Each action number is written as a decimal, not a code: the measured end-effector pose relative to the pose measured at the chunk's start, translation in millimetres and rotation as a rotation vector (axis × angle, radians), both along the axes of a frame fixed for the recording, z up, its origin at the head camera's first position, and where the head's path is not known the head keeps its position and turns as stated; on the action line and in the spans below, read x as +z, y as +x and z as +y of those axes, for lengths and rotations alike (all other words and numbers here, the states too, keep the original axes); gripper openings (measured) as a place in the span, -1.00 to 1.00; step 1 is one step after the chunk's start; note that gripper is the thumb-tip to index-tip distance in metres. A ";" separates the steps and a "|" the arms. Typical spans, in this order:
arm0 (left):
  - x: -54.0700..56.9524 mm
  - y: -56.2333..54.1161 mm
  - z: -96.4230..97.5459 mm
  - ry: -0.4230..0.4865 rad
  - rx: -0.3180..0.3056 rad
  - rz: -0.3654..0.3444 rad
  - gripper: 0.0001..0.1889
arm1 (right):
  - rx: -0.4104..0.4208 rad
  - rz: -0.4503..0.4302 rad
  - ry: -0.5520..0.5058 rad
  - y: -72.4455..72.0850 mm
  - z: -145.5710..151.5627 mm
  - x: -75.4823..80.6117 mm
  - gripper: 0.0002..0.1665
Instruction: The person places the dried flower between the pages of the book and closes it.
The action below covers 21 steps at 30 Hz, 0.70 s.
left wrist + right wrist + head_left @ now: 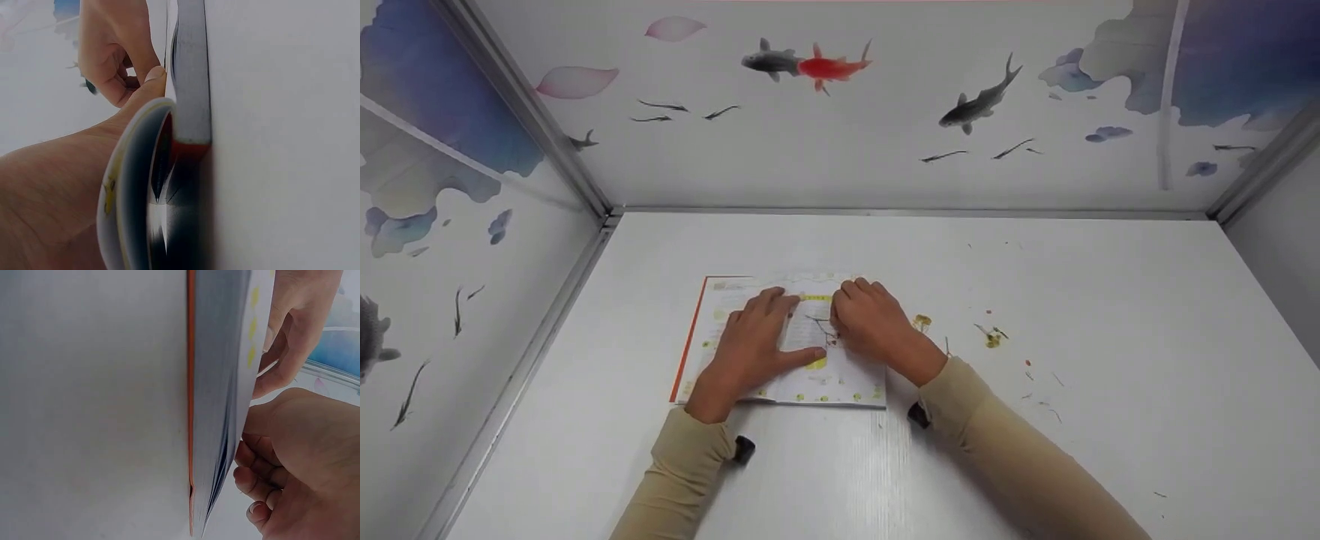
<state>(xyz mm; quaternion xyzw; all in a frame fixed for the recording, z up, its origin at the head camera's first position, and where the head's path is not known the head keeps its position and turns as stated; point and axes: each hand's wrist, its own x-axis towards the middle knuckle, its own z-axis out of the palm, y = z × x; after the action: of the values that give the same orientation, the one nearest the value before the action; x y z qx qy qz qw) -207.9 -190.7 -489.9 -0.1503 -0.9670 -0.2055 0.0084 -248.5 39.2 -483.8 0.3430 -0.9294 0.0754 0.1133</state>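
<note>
An open book [851, 386] with an orange cover edge lies on the white table, its printed pages facing up. My left hand [754, 341] rests spread over the pages, thumb stretched to the right. On the right side of the book, my right hand [874, 319] bears down with curled fingers; whether they pinch anything is hidden. Between the hands lies a thin dark dried twig [827, 331], its right part close to the right hand. The left wrist view shows the page block [192, 73] edge-on and a page curving up beside the left hand.
To the right of the book are a yellow dried flower sprig [921, 322], another dried sprig [994, 340] and scattered small plant bits [1028, 363]. Printed panels with fish [832, 69] wall the table at the back and left. A dark wrist camera [744, 450] sits at the left cuff.
</note>
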 end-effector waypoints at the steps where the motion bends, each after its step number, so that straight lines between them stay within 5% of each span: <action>1: -0.2 0.0 -0.1 0.001 0.002 -0.001 0.02 | 0.000 0.011 0.001 -0.2 -0.4 -1.0 -0.83; 13: 0.2 0.4 0.7 0.003 0.006 -0.009 0.04 | -0.018 -0.080 -0.129 -8.4 22.1 0.8 -0.81; 21: 0.8 0.7 1.9 0.004 0.022 -0.038 0.05 | -0.118 -0.206 -0.068 -24.2 59.6 0.1 -0.50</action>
<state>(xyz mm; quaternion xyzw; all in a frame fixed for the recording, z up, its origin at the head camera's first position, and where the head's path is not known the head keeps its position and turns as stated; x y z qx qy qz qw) -207.3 -188.8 -489.0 -0.1355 -0.9682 -0.2104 -0.0072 -272.7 98.8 -483.7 0.2743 -0.9515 0.1350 0.0332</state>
